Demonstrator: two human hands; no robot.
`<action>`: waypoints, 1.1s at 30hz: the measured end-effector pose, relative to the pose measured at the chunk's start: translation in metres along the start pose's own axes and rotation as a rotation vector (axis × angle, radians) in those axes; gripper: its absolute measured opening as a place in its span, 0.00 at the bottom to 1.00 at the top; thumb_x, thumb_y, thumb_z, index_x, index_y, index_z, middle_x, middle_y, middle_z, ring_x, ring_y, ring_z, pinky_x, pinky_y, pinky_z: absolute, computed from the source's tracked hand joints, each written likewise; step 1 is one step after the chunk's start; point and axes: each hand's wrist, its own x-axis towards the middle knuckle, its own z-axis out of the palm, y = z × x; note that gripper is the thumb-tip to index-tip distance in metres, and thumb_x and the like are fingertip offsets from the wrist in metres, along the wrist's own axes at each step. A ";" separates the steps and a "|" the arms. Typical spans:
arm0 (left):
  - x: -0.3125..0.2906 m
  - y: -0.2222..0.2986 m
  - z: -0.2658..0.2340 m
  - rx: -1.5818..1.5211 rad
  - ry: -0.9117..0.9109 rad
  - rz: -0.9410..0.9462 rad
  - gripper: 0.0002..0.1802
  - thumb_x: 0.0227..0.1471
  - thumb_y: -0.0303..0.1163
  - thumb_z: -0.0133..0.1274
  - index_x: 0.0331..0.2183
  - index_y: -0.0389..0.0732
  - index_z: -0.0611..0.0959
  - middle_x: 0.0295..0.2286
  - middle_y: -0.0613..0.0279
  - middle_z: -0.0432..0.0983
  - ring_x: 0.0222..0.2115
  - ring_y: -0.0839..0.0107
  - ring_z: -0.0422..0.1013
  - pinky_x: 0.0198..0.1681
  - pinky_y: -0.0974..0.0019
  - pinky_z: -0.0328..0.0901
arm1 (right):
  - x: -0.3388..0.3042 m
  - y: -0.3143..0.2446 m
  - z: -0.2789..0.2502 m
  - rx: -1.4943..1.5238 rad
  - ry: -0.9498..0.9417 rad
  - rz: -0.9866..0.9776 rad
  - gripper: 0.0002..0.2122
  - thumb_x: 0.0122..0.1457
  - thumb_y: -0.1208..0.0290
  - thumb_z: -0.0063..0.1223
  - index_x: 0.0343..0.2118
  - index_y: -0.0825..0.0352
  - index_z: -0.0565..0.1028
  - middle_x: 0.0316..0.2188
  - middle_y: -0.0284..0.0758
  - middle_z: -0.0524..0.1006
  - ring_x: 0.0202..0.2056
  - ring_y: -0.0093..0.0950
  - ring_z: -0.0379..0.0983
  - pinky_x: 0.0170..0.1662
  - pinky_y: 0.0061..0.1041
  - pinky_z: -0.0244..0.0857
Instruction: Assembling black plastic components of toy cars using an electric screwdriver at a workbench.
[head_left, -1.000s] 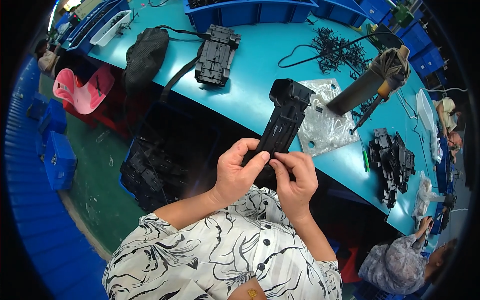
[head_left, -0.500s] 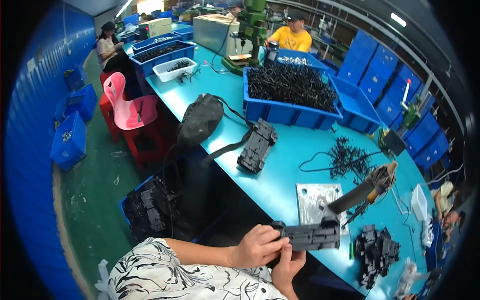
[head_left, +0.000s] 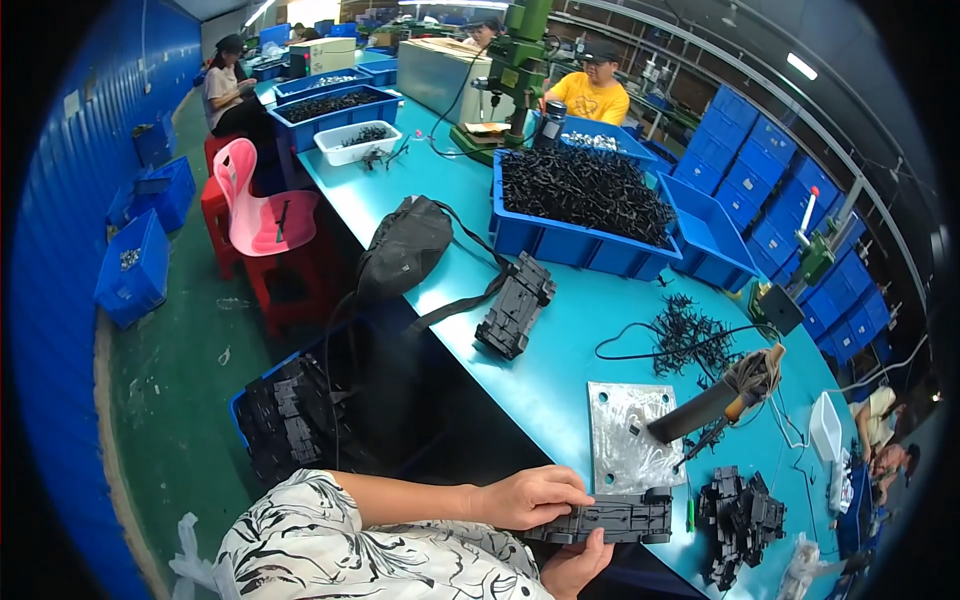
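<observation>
A black plastic toy car chassis [head_left: 630,514] lies level at the table's near edge, just in front of my body. My left hand [head_left: 532,497] grips its left part from above, the fingers bent over the top. From below, my right hand [head_left: 578,566] holds the near side, its thumb against the edge. Both hands are closed on this one piece. Right beyond it is a metal plate [head_left: 622,455] with a dark slanted post [head_left: 690,415] on it. Several similar black chassis parts [head_left: 740,520] are heaped to the right, beside a green pen-like stick [head_left: 690,515].
Another chassis [head_left: 516,305] and a black bag [head_left: 405,245] with a strap lie farther left on the table. Beyond stands a blue bin [head_left: 590,245] of small black parts; loose ones [head_left: 690,335] are scattered nearby. A green drill press [head_left: 515,75] and a co-worker in yellow [head_left: 595,95] are behind.
The chassis has come down in the view and turned, its flat face now more toward me. My left hand has shifted over its top, and my right hand has moved slightly lower.
</observation>
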 end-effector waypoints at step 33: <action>0.071 -0.039 0.052 -0.883 0.151 -1.079 0.12 0.55 0.35 0.54 0.35 0.34 0.78 0.33 0.60 0.77 0.33 0.74 0.73 0.40 0.68 0.69 | 0.051 -0.046 -0.046 0.199 0.127 0.050 0.15 0.58 0.75 0.43 0.49 0.70 0.66 0.45 0.35 0.71 0.47 0.27 0.68 0.53 0.29 0.59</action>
